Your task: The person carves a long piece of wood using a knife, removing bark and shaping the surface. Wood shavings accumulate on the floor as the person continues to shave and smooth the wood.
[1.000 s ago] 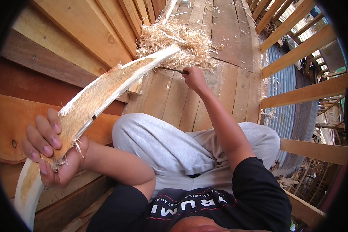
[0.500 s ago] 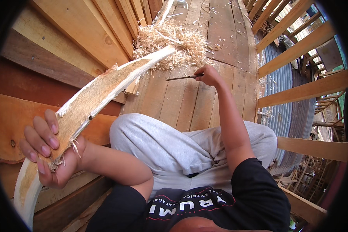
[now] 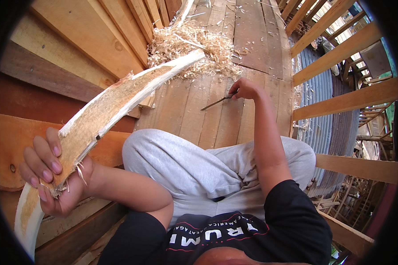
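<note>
A long curved piece of wood (image 3: 115, 100), pale along its edges and rough brown on its face, slants up from the lower left. My left hand (image 3: 57, 172) is wrapped round its lower part, where a few shreds hang loose. Its far end lies over a heap of wood shavings (image 3: 216, 46). Beyond my knees, my right hand (image 3: 245, 89) is closed on the handle of a thin-bladed knife (image 3: 214, 104). The blade points left and toward me above the floorboards, apart from the wood.
Plank walling (image 3: 75, 39) rises close on my left. A slatted wooden railing (image 3: 349, 101) runs along the right, with corrugated metal sheeting (image 3: 318, 88) beyond it. My crossed legs in grey trousers (image 3: 177, 163) rest on the plank floor (image 3: 261, 53).
My right hand has turned and lifted slightly to the right, swinging the knife's tip toward me. The curved wood has shifted only a little in my left hand.
</note>
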A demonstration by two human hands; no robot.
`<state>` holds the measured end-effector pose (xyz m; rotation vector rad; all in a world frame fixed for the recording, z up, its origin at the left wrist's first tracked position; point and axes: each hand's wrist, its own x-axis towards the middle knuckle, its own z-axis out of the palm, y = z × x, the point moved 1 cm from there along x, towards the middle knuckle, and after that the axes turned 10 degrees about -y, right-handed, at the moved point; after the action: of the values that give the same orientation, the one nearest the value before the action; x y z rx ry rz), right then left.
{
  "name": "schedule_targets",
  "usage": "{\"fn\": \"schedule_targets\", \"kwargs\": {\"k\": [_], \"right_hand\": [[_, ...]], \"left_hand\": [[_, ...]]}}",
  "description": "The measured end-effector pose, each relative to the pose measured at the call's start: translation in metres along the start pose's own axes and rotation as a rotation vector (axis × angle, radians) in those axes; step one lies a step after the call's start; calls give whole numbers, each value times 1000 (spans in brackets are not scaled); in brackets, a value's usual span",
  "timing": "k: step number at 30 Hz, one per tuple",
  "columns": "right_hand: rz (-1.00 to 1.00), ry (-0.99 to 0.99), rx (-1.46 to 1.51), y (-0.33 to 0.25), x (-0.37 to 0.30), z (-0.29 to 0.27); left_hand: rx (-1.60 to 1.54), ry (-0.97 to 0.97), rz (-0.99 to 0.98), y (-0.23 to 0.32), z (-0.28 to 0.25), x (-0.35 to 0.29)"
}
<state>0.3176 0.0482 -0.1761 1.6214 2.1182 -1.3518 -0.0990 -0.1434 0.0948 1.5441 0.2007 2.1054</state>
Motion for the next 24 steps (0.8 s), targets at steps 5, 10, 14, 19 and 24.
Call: {"fn": "schedule_targets", "kwargs": {"k": [5,10,14,19,24], "right_hand": [[70,268,75,6,21,13],[-145,63,119,-1,19,19],[-149,-167,-35,-31,15,40],[-5,239,26,-34,20,35],[-127,129,43,-49,11,26]], "left_hand": [[-32,4,-1,-5,4,1],[-40,-12,-2,-4,3,1],[-7,12,7,-4,3,0],[-40,-10,1,-5,2,1],[-20,6,15,0,-1,1]]}}
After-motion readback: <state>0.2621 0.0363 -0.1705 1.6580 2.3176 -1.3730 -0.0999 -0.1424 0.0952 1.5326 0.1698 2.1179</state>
